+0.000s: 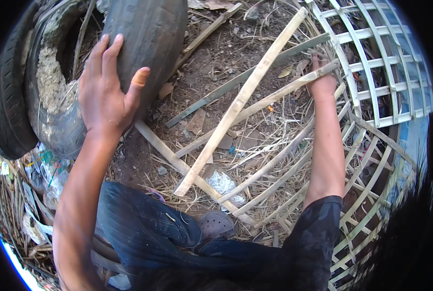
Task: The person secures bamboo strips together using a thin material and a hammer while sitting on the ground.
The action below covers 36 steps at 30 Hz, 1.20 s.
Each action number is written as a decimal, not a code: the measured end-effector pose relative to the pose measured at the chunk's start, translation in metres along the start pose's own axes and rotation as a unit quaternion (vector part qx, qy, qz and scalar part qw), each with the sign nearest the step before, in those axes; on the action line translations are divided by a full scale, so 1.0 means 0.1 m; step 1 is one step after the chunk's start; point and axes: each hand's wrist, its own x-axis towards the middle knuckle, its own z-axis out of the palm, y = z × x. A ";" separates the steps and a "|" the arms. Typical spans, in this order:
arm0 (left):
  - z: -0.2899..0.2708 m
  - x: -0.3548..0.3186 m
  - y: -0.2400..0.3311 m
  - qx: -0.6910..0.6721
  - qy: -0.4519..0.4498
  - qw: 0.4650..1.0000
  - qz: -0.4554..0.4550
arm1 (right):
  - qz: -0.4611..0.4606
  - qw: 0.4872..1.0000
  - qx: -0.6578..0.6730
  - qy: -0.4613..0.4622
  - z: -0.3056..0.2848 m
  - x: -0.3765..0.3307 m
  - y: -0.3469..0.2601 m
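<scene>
Left hand [105, 92]: flat and released on old tyre [143, 34], bracing. Right hand [321, 80]: grip clenched on bamboo slat [274, 97], right of tyre, beside lattice basket [381, 72]. Step: picking a slat; next likely needs lifting it free.

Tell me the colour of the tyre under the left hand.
Dark grey, dusty tyre, with the left hand resting on it; head view shows it best.

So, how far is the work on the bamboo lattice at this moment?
Looks done: much of the pale woven bamboo lattice frame is already crossed into a grid. In hand: the right hand grips a long split bamboo strip near the frame, while the left hand rests on a worn black rubber tyre. Probably left: several loose bamboo slats lie unwoven on the ground.
</scene>
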 end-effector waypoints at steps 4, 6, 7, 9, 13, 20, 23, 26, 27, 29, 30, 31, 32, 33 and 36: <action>-0.01 0.01 0.02 0.016 -0.009 1.000 0.006 | 0.062 0.993 0.103 0.007 -0.01 0.10 0.06; 0.02 -0.02 0.00 0.003 -0.026 0.999 -0.019 | 0.047 0.995 0.079 -0.033 -0.20 0.08 -0.19; 0.03 -0.02 0.01 0.000 -0.026 1.000 -0.015 | 0.017 0.997 0.050 -0.060 -0.31 0.05 -0.32; 0.01 0.00 0.03 0.012 -0.025 1.000 -0.002 | -0.009 0.996 0.022 -0.086 -0.28 0.01 -0.40; -0.02 0.01 0.03 0.012 -0.026 1.000 0.004 | -0.141 0.988 0.053 -0.016 -0.12 -0.02 -0.54; -0.05 0.01 0.00 0.008 -0.029 1.000 0.003 | -0.256 0.956 -0.013 -0.142 -0.61 -0.23 -0.74; -0.02 0.03 0.05 -0.008 -0.028 1.000 0.002 | -0.277 0.959 0.048 -0.044 -0.33 -0.45 -0.54; -0.03 0.02 0.05 -0.005 -0.030 1.000 0.004 | -0.206 0.975 0.042 -0.067 -0.19 -0.27 -0.39; -0.02 0.02 0.05 -0.005 -0.028 1.000 0.002 | -0.149 0.989 0.013 -0.017 -0.20 -0.27 -0.30; 0.02 0.02 0.06 -0.009 -0.026 1.000 0.004 | -0.079 0.990 -0.017 -0.115 -0.15 -0.03 -0.08; 0.02 0.02 0.05 -0.014 -0.017 1.000 0.011 | -0.046 0.985 -0.029 -0.163 -0.17 0.01 -0.06; 0.02 0.02 0.05 -0.019 -0.007 1.000 0.017 | -0.013 0.977 -0.043 -0.210 -0.19 0.05 -0.03; 0.02 0.02 0.04 -0.018 -0.011 1.000 0.018 | -0.035 0.967 -0.100 -0.232 -0.24 0.03 -0.10; 0.01 0.02 0.04 -0.015 -0.011 1.000 0.021 | -0.046 0.960 -0.128 -0.244 -0.25 -0.02 -0.12; 0.00 0.03 0.04 -0.014 -0.016 1.000 0.022 | -0.071 0.958 -0.182 -0.208 -0.37 -0.23 -0.13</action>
